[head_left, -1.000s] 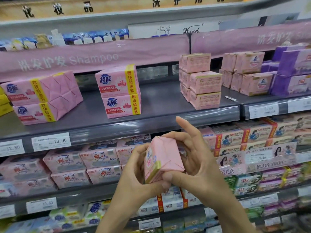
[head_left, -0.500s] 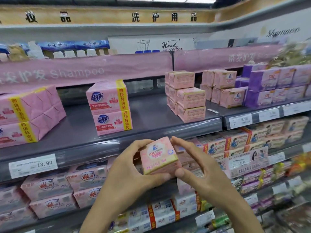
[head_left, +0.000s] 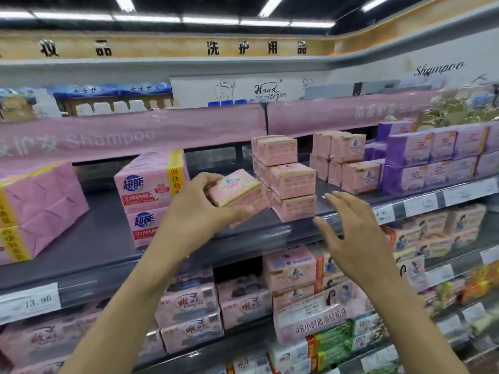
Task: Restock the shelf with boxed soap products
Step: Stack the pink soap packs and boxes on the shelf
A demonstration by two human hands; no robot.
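Your left hand (head_left: 194, 215) grips a small pink cardboard soap box (head_left: 235, 188) above bare grey metal shelf (head_left: 102, 238), just left of the stacked pink boxes (head_left: 289, 179). Your right hand (head_left: 351, 233) hovers empty, fingers spread. The box's print is blurred.

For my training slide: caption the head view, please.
Left hand holds a pink soap box beside the shelf stack; right hand open.

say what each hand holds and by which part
The left hand grips the pink soap box by its left end, fingers over the top, thumb below. The right hand holds nothing.
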